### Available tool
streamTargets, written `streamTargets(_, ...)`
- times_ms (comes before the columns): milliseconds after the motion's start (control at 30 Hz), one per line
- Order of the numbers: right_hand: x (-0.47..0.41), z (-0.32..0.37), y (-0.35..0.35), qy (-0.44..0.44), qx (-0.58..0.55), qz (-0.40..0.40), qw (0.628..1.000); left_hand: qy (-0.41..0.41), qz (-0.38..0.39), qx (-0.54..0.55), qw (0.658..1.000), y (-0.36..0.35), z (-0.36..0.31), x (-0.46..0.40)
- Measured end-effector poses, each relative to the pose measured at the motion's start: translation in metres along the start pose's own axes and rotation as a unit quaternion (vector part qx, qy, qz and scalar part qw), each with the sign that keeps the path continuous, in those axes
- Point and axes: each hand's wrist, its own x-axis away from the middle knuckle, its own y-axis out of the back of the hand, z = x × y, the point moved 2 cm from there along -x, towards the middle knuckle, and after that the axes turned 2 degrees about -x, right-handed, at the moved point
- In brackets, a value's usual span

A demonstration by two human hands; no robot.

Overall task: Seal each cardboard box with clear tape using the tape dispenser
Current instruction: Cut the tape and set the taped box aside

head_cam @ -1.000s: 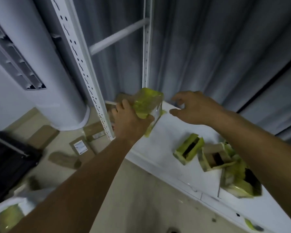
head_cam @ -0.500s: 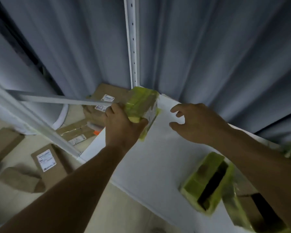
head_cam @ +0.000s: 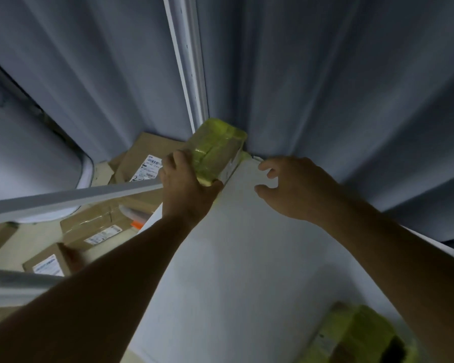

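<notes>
A small cardboard box (head_cam: 216,146) wrapped in yellow-green tape stands at the far corner of the white tabletop (head_cam: 241,258), beside the rack's upright post. My left hand (head_cam: 188,187) grips its near left side, thumb on the right face. My right hand (head_cam: 291,188) hovers just right of the box with fingers loosely curled, holding nothing. Another yellow-taped box (head_cam: 357,339) with an open dark slot lies at the table's near right. No tape dispenser shows in view.
Grey curtains (head_cam: 325,74) hang close behind the table. A white rack post (head_cam: 189,74) rises at the corner and a white crossbar (head_cam: 71,199) runs left. Several brown labelled parcels (head_cam: 97,231) lie on the floor at the left.
My view has moved in closer to the table corner. My left hand has carried the taped box toward the far corner by the post; my right hand stays beside it.
</notes>
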Motion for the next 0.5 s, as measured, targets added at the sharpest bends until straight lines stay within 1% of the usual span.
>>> streamTargets(200,-0.014,-0.011,-0.009,0.000,-0.012,0.014,1.000,0.002,0.015,-0.006,1.000,-0.020,0.010,-0.016)
streamTargets(367,-0.017,-0.018,-0.014,-0.011,-0.028,0.027,0.999,0.036,0.032,0.001,0.999,-0.028,0.027,-0.020)
streamTargets(500,-0.018,-0.022,-0.015,-0.014,-0.027,0.032,0.999,0.031,0.050,0.007,0.998,-0.034,0.028,-0.023)
